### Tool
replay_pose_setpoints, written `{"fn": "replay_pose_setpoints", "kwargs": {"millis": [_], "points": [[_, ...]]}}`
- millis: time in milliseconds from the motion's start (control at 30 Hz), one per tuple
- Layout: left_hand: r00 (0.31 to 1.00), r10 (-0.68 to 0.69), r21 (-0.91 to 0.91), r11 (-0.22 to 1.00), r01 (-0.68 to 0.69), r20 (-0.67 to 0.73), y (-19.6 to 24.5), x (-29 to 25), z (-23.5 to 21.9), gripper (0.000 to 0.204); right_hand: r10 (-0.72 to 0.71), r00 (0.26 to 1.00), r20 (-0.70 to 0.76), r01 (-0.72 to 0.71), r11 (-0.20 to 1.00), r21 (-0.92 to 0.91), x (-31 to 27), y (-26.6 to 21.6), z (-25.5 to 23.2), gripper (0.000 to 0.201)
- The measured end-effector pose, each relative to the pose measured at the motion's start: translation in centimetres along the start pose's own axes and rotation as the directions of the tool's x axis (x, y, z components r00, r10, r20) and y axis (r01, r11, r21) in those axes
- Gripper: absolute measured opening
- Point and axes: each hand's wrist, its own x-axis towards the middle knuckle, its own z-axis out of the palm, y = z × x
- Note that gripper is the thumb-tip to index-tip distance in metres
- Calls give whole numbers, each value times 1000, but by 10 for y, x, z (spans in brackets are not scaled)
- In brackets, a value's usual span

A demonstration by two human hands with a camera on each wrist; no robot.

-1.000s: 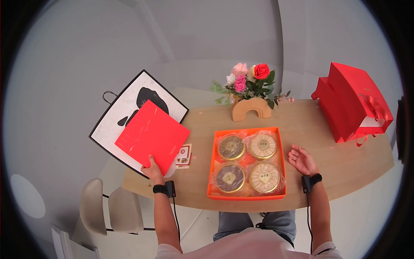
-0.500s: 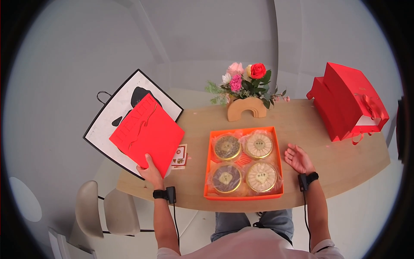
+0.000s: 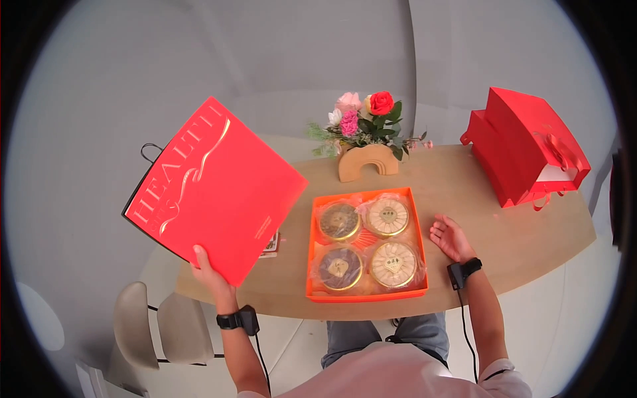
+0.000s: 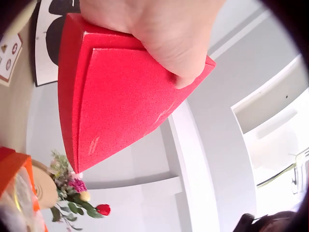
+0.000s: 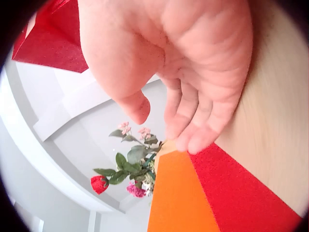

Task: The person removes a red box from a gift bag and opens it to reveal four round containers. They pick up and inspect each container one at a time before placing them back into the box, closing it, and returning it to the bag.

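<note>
My left hand grips the near corner of a red box lid, its thumb over the top face. The lid is raised and tilted, with embossed HEALTH lettering and a wavy gold line facing up. In the left wrist view the lid's thick side shows below the hand. An orange-lined open gift box lies in front of me, holding several round gold-rimmed tins in clear wrap. Just right of the box, my right hand rests palm up on the table, its fingers loosely bent around nothing.
Behind the box stands a tan arch vase of flowers. A red gift bag lies at the right. Printed cards and a black-framed board are partly hidden by the lid. A chair stands at the left.
My left hand has lifted the red lid toward the camera and turned its top face upward, so the lettering now shows and the lid covers most of the board. The right hand stays beside the box.
</note>
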Motion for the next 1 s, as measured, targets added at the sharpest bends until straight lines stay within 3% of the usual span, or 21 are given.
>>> {"fn": "replay_pose_setpoints", "kwargs": {"millis": [33,100,133,200,333,400,433,500,533,567,600,633,733,900,1000], "points": [[1000,-4,-3,1000,4,9,6,-5,3,51,-25,999,-29,23,997,-74,-3,-1,5,26],[964,-244,-150,955,257,101,19,-17,9,55,-55,996,-64,45,988,-147,-11,-4,26,25],[962,-250,-150,953,264,107,21,-23,10,55,-102,994,-39,89,967,-240,-19,-7,47,25],[866,-435,-231,842,488,246,22,-35,15,56,-144,987,69,159,912,-379,-30,-12,70,32],[789,-522,-140,798,586,324,15,-61,36,56,-143,972,186,218,848,-483,-62,-20,144,46],[622,-666,-84,652,753,412,8,-71,45,54,-94,935,341,261,835,-484,-71,-17,163,60],[616,-667,-81,648,757,419,4,-76,50,54,-101,937,335,263,834,-486,-76,-14,167,60],[497,-750,-24,543,840,437,-4,-83,59,52,-47,929,366,278,743,-609,-86,-8,175,64],[490,-751,-20,539,842,443,-5,-87,64,52,71,956,283,154,701,-697,-96,-14,186,65],[460,-760,-32,504,863,459,-6,-90,70,51,67,958,277,152,701,-696,-97,-10,187,65],[430,-769,-44,467,883,474,-6,-91,72,49,-31,962,271,215,699,-682,-100,-3,186,66],[424,-771,-40,462,886,475,-9,-91,71,49,-129,956,264,278,689,-669,-102,1,185,67],[426,-771,98,527,844,473,-19,-90,69,47,-171,965,198,261,692,-673,-103,8,176,70],[511,-748,216,631,745,423,-14,-92,80,46,-131,966,224,252,682,-686,-98,8,165,76],[491,-758,238,620,748,430,-22,-89,77,47,-163,961,225,277,635,-721,-92,18,154,79]]}}
